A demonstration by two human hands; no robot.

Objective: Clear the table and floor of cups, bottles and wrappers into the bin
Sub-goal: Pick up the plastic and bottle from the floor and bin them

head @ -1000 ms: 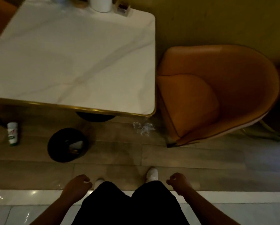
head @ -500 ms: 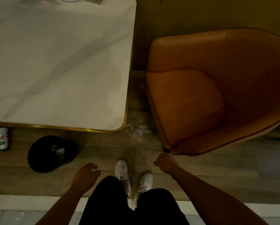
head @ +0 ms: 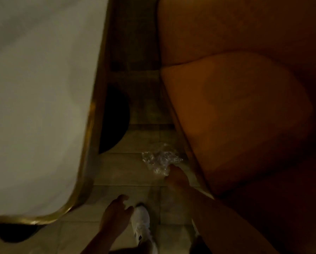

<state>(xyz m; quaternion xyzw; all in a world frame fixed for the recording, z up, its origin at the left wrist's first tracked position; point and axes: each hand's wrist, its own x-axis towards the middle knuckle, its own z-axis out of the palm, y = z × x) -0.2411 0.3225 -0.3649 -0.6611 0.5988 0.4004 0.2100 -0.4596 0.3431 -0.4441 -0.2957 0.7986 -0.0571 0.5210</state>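
A crumpled clear plastic wrapper (head: 160, 159) lies on the floor between the table and the chair. My right hand (head: 177, 177) reaches down to it, and the fingertips touch its near edge. Blur hides whether the fingers have closed on it. My left hand (head: 115, 215) hangs lower and nearer to me, with its fingers apart and nothing in it. A black round bin (head: 12, 232) shows at the bottom left, partly hidden under the table's front edge.
The white marble table (head: 34, 107) with a gold rim fills the left side. Its black round base (head: 115, 121) stands on the floor just left of the wrapper. An orange armchair (head: 245, 116) crowds the right side. One of my white shoes (head: 141, 226) is below the wrapper.
The view has dropped closer to the floor and shifted right. My right hand moved forward from beside my legs to the wrapper. The can near the bin is out of view.
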